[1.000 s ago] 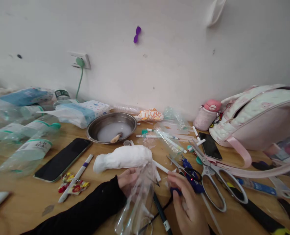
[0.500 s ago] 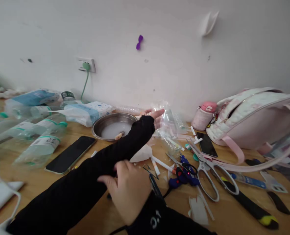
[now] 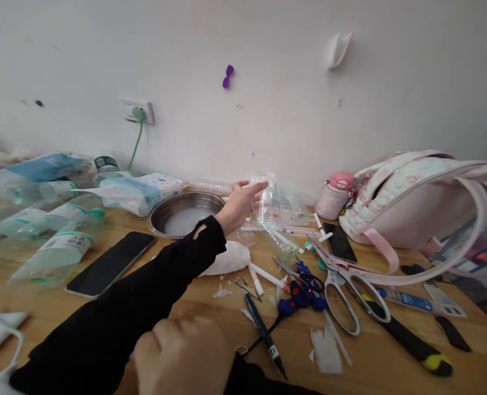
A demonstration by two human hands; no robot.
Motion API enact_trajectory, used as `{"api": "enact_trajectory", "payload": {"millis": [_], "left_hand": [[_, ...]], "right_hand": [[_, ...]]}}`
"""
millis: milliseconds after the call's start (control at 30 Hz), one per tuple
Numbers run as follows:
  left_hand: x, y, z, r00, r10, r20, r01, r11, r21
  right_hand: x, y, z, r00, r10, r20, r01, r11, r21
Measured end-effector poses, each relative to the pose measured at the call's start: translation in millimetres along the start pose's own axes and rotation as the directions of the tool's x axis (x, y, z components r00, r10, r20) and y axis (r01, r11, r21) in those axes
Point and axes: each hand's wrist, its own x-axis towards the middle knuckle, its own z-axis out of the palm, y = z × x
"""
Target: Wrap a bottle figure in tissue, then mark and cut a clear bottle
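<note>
My left hand reaches to the middle back of the table with its fingers stretched out, holding nothing I can see. Right beside its fingertips lie cut clear plastic bottle pieces; whether it touches them I cannot tell. Low in the view, my right hand is curled against the black sleeve on my left forearm; motion smears it, and its fingertips are hidden. Left of my left hand stands a metal bowl with cloudy whitish liquid. A whitish sheet lies below my left wrist.
Large scissors, a blue glue gun, a dark marker and a black-yellow handle lie to the right. A phone and plastic bottles are at left. A pink bag stands back right.
My right hand has moved down and left along my left forearm. The left cuff has slid back and bares more wrist. The view has shifted slightly.
</note>
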Motion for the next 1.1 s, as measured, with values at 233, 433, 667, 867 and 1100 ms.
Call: {"api": "enact_trajectory", "payload": {"millis": [233, 433, 667, 867, 1100], "left_hand": [[-49.9, 5.4, -18.0, 0.987, -0.064, 0.145, 0.047, 0.992, 0.115], [-105.6, -10.2, -71.6, 0.942, -0.306, 0.142, 0.289, 0.949, 0.127], [-112.5, -40.1, -82.3, 0.945, -0.322, 0.055, 0.298, 0.918, 0.261], [-112.9, -56.7, -85.1, 0.930, -0.340, 0.137, 0.274, 0.893, 0.358], [-117.1, -90.5, -98.3, 0.932, -0.259, 0.252, 0.161, 0.923, 0.350]], "right_hand": [[-11.3, 62.1, -47.8, 0.961, 0.165, -0.223, -0.154, 0.986, 0.065], [-57.3, 119.0, -74.5, 0.971, 0.178, 0.157, -0.200, 0.970, 0.140], [-61.5, 131.0, -57.6, 0.942, 0.157, 0.296, -0.243, 0.929, 0.280], [-68.6, 134.8, -54.8, 0.930, 0.366, 0.039, -0.366, 0.905, 0.215], [-57.6, 170.5, -54.3, 0.864, 0.504, -0.002, -0.504, 0.864, 0.012]]}}
